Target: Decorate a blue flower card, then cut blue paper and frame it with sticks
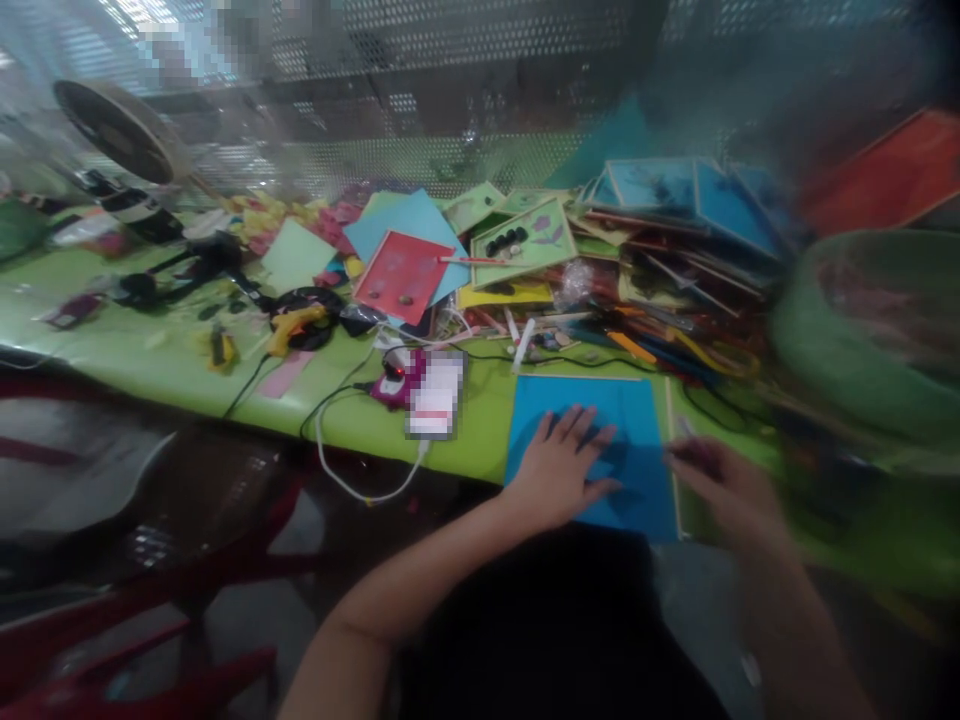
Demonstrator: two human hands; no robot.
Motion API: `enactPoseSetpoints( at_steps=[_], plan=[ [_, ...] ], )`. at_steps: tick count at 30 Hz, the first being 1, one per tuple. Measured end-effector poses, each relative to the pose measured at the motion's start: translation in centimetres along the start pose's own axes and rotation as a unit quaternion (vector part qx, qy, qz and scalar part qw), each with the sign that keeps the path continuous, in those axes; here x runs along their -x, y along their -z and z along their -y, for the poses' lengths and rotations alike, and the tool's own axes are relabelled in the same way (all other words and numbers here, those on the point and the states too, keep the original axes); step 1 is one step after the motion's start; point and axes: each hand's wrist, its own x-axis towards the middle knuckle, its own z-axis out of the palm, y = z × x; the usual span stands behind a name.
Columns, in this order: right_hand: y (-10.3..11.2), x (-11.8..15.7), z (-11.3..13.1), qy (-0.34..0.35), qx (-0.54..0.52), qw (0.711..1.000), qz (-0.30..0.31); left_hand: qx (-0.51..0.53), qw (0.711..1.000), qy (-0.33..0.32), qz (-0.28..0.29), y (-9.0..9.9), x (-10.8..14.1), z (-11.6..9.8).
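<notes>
My left hand (564, 462) lies flat on a blue sheet (639, 410), its fingers spread and nothing held. Pale thin strips run along the sheet's edges, and a longer pale strip (670, 410) stands along its right side. Beside that strip is my right hand (712, 478), smeared by motion, with its fingers closed. A small light-coloured tip shows above these fingers, but its kind is unclear. Just beyond the sheet lies a white stick-like item (523, 346).
A phone (435, 395) on a white cable lies left of the sheet, near a yellow glue gun (294, 328). Behind are a red framed card (405, 275), a green framed card (525, 240) and stacked blue panels (652, 188). A green container (862, 330) stands at right, a fan (116, 130) far left.
</notes>
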Motion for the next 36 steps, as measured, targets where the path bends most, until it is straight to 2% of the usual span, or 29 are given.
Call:
enactPoseSetpoints(
  at_steps=[4, 8, 12, 15, 18, 26, 32, 36],
  plan=[
    [0.1, 0.1, -0.3, -0.022, -0.008, 1.0, 0.003, -0.014, 0.999, 0.043, -0.011, 1.2, -0.5, 1.5],
    [0.3, 0.2, -0.4, -0.04, -0.006, 0.999, 0.009, -0.04, 0.994, 0.099, -0.032, 2.7, -1.3, 3.9],
    [0.3, 0.2, -0.3, -0.039, 0.0, 0.999, 0.007, -0.078, 0.978, 0.179, -0.08, 4.1, -2.6, 6.3],
    [0.2, 0.1, -0.4, -0.028, -0.002, 1.0, 0.006, -0.092, 0.969, 0.215, -0.08, 5.0, -3.7, 7.7],
    [0.3, 0.1, -0.5, -0.007, 0.0, 1.0, 0.01, -0.096, 0.968, 0.221, -0.063, 5.6, -4.7, 8.5],
    [0.3, 0.1, -1.1, 0.015, -0.029, 0.999, 0.015, -0.111, 0.962, 0.235, -0.078, 6.7, -7.4, 10.7],
    [0.3, -0.1, -1.3, 0.024, -0.007, 1.0, 0.013, -0.128, 0.964, 0.228, -0.054, 6.6, -7.7, 11.3],
    [0.2, -0.1, -0.9, 0.024, -0.007, 1.0, 0.014, -0.131, 0.962, 0.232, -0.051, 7.2, -8.3, 11.7]
  ],
)
